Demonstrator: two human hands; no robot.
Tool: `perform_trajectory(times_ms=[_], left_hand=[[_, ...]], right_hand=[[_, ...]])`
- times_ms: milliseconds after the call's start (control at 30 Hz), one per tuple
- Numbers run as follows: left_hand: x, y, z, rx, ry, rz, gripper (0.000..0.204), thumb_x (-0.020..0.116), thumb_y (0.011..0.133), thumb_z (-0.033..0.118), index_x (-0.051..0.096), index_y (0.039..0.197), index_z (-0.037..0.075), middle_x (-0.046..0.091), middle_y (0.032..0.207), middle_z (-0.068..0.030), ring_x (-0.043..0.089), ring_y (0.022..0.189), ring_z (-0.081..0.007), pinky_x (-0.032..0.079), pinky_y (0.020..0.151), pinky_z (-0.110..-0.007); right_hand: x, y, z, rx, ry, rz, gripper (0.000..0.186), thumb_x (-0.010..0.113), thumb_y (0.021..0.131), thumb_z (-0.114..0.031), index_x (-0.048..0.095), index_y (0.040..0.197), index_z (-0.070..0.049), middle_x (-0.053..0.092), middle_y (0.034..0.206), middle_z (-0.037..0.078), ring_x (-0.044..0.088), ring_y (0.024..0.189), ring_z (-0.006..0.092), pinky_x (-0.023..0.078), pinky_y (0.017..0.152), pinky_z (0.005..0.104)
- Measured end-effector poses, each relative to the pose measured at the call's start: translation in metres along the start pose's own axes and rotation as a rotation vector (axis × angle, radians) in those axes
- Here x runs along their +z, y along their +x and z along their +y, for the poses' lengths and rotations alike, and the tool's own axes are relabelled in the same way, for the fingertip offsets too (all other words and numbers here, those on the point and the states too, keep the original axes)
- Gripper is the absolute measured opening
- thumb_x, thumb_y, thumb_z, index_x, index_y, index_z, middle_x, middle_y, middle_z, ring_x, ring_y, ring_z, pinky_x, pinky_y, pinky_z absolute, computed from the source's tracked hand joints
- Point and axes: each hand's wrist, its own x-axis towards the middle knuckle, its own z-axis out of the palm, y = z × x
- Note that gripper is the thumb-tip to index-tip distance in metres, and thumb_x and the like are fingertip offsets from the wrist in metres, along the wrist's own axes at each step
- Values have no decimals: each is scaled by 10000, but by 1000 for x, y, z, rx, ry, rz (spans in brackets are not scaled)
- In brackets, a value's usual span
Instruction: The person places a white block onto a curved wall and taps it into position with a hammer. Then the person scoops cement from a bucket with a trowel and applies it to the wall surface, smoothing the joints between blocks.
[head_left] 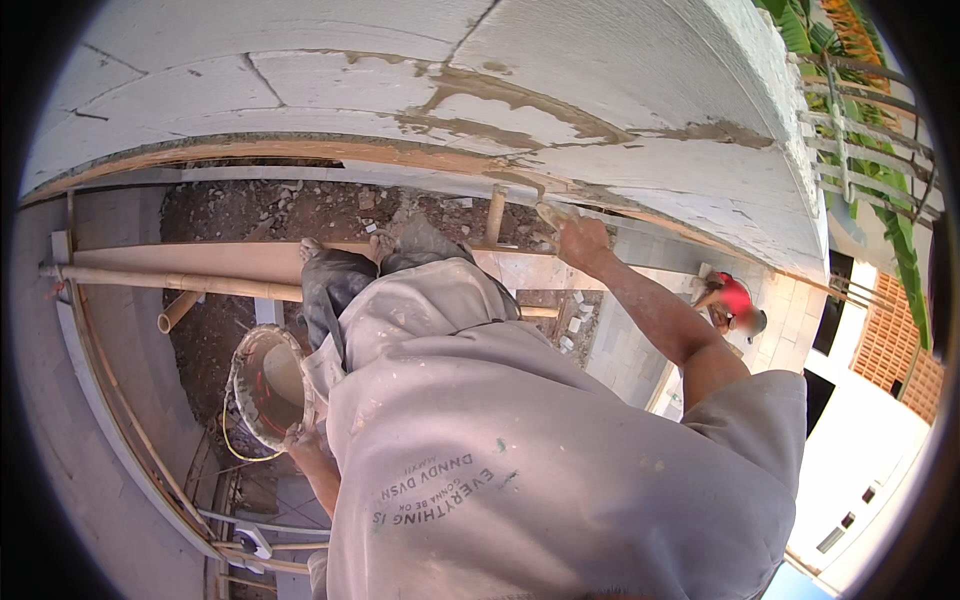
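Note:
My left hand [300, 440] grips the rim of a plastic bucket [240, 375] smeared with grey material, its wire handle hanging at the side. My right hand [585, 240] is closed on a small trowel [550, 212], held at the lower edge of the white block wall [660, 70], beside a wooden strip [400, 154] that runs along it. Streaks of wet grey mortar [530, 110] mark some joints in the wall.
I stand on a plank [180, 258] beside bamboo poles [120, 277], above rubble ground [230, 210]. A co-worker in red [730, 295] is lower at right. Rebar [865, 150] juts from the wall's right end. Another block wall [90, 420] is at left.

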Motion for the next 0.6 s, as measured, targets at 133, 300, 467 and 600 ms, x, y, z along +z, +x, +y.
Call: perform_trajectory(times_ms=[133, 300, 467, 600], left_hand=[[48, -33, 47, -63, 302, 414, 331, 760, 722, -37, 546, 974, -31, 627, 861, -126, 600, 736, -176, 508, 673, -270], [76, -68, 63, -34, 7, 531, 252, 678, 737, -105, 532, 942, -98, 621, 845, -143, 613, 730, -200, 526, 684, -289], [76, -74, 16, -148, -97, 650, 212, 513, 748, -170, 547, 945, -98, 616, 831, -156, 615, 710, -220, 526, 649, -311], [84, -77, 94, -165, 173, 623, 184, 579, 730, -104, 567, 914, -95, 616, 803, -156, 614, 672, -229, 501, 588, -312]], right_hand=[[-11, 7, -29, -76, 81, -1, 616, 561, 761, -135, 453, 1362, -50, 597, 1147, 274, 671, 853, 357, 537, 732, 451], [-33, 87, -73, -103, 201, -86, 549, 568, 756, -187, 527, 1269, 2, 661, 986, 238, 654, 920, 377, 517, 789, 453], [-98, 162, -148, -161, 262, -98, 445, 574, 758, -244, 628, 1107, 29, 634, 1108, 248, 612, 1048, 376, 481, 900, 436], [-158, 214, -246, -34, 343, -164, 501, 590, 767, -268, 601, 1175, 23, 618, 1163, 249, 589, 1127, 343, 456, 960, 385]])
